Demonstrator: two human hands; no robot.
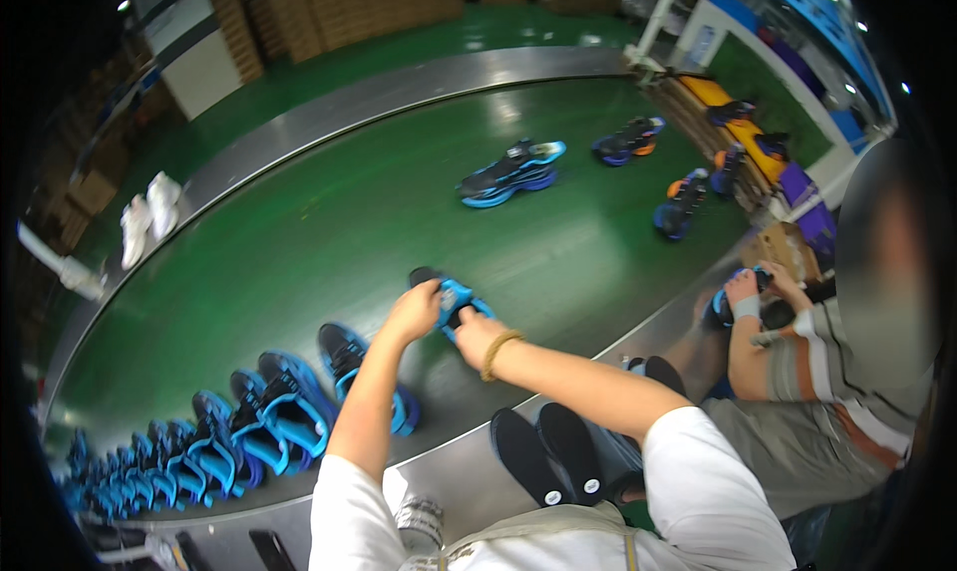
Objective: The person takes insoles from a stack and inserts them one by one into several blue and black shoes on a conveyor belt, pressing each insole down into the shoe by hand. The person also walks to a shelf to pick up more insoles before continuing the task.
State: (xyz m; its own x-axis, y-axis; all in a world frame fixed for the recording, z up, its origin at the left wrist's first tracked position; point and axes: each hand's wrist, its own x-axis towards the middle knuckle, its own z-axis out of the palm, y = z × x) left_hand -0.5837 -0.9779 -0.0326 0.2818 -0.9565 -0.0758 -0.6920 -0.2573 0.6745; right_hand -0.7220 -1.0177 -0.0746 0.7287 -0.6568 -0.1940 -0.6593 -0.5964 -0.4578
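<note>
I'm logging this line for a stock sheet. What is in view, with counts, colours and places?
Shoe: one, blue and black, on the belt, held by both hands.
Shoe row: many, blue and black, belt's lower left.
Shoe pairs: several, blue, orange-trimmed, far belt.
White shoes: two, left metal rim.
Black insoles: two, near rim.
Conveyor belt: one, green, curved.
Co-worker's hand: on a blue shoe, right.
Left hand: grips the shoe.
Right hand: beaded bracelet, grips the shoe.
</note>
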